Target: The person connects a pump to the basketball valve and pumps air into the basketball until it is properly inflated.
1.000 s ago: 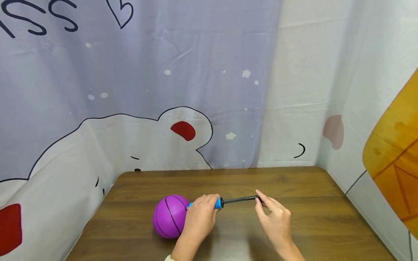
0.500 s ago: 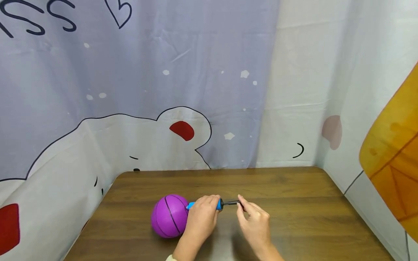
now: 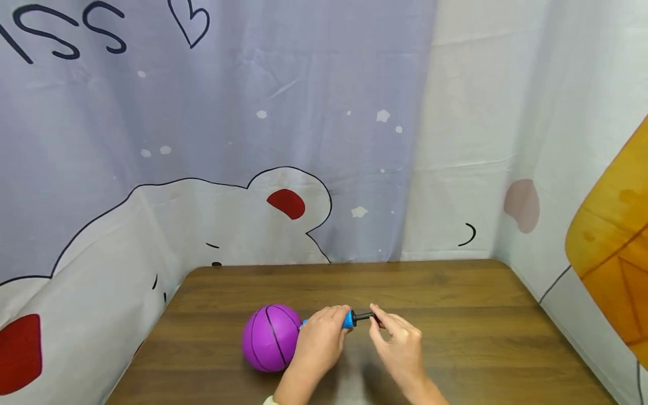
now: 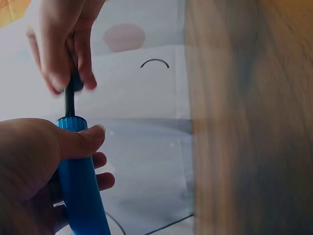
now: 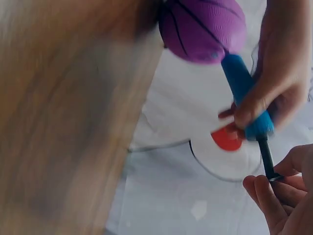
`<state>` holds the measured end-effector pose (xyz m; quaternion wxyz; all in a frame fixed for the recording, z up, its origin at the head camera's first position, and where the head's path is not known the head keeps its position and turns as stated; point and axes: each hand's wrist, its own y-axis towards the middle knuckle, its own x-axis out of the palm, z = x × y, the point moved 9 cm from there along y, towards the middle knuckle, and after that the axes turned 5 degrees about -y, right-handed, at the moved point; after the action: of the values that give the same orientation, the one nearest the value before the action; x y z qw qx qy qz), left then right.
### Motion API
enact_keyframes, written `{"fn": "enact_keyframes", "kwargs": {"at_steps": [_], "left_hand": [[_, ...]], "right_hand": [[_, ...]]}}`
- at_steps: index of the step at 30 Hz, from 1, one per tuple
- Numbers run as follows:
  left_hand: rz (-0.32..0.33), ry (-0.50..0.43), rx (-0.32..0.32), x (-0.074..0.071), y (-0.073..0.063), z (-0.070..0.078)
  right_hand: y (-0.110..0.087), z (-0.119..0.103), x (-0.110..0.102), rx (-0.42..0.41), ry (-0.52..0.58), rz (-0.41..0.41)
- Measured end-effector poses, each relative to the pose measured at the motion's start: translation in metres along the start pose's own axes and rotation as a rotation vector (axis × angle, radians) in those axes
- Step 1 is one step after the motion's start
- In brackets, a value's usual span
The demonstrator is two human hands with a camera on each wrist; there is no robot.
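Note:
A purple ball (image 3: 270, 338) with black lines sits on the table, left of both hands. My left hand (image 3: 320, 340) is wrapped around the blue barrel of a hand pump (image 4: 80, 183), whose front end meets the ball in the right wrist view. Out of the barrel's other end comes a black rod (image 4: 70, 104). My right hand (image 3: 402, 344) pinches the end of that rod between thumb and fingers, a short way from the barrel. In the head view the left hand covers most of the barrel.
The wooden table (image 3: 455, 292) extends around the hands, its far edge against a printed curtain (image 3: 354, 140). More of the curtain hangs along the left and right sides.
The right hand has moved left toward the left hand, and much less of the black rod shows. The left hand keeps its grip on the pump; the ball stays beside it.

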<state>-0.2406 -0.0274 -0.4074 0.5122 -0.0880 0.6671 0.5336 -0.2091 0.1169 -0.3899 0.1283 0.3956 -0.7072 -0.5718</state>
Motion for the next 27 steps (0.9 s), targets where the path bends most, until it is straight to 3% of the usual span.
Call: {"fn": "enact_keyframes", "kwargs": {"at_steps": [6,13,19,27], "left_hand": [[-0.014,-0.021,-0.024,-0.003,-0.004,-0.007],[0.024,-0.034,-0.018,-0.009,-0.005,-0.009],[0.033,-0.011,-0.006,-0.011,-0.005,-0.009],[0.019,0.028,-0.002,-0.005,-0.001,0.003]], "right_hand": [[0.008,0.017,-0.029,-0.012,-0.070,0.098],[0.012,0.026,-0.041,0.038,-0.107,0.102],[0.008,0.017,-0.035,0.066,-0.108,0.107],[-0.004,-0.008,-0.004,0.043,-0.037,0.048]]}}
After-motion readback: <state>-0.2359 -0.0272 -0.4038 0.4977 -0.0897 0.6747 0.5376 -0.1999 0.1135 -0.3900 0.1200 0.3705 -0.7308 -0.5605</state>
